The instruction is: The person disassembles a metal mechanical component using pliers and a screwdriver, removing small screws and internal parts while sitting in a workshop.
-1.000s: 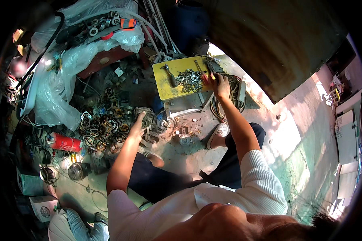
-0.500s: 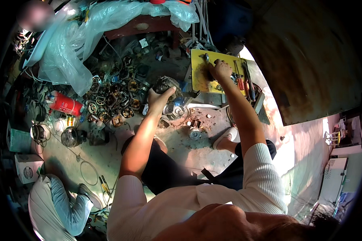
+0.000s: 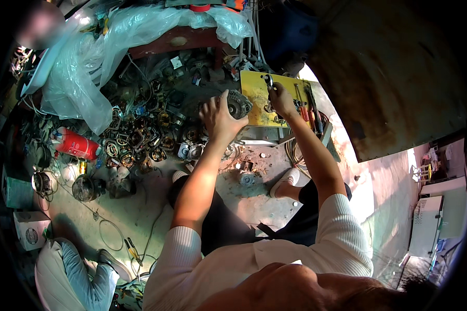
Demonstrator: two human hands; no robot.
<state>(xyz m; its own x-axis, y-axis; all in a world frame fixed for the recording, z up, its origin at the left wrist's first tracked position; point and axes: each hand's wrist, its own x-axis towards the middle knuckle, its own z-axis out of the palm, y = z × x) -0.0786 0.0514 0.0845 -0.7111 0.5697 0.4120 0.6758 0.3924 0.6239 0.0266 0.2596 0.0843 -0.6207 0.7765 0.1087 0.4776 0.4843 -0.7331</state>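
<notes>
My left hand (image 3: 220,120) grips a round grey metal motor part (image 3: 239,105) with a hub at its centre, thumb at its near side and fingers over its left. The part is tilted at the left edge of a yellow board (image 3: 253,83). Closed around the handle of a ratchet wrench (image 3: 268,80), my right hand (image 3: 282,101) is over the middle of the board. The wrench's head points away from me, up and left. Screwdrivers (image 3: 303,110) with red handles lie on the board to the right of that hand.
Many used metal motor parts (image 3: 140,136) cover the floor at left, beside a red cylinder (image 3: 79,144). Clear plastic sheeting (image 3: 80,85) drapes the far left. A large rusty panel (image 3: 394,78) stands at right. Another person's leg (image 3: 83,269) is at lower left.
My left hand has moved right with the motor part, now turned to show its hub. My right hand has come nearer me and now holds up the ratchet wrench that was lying on the board.
</notes>
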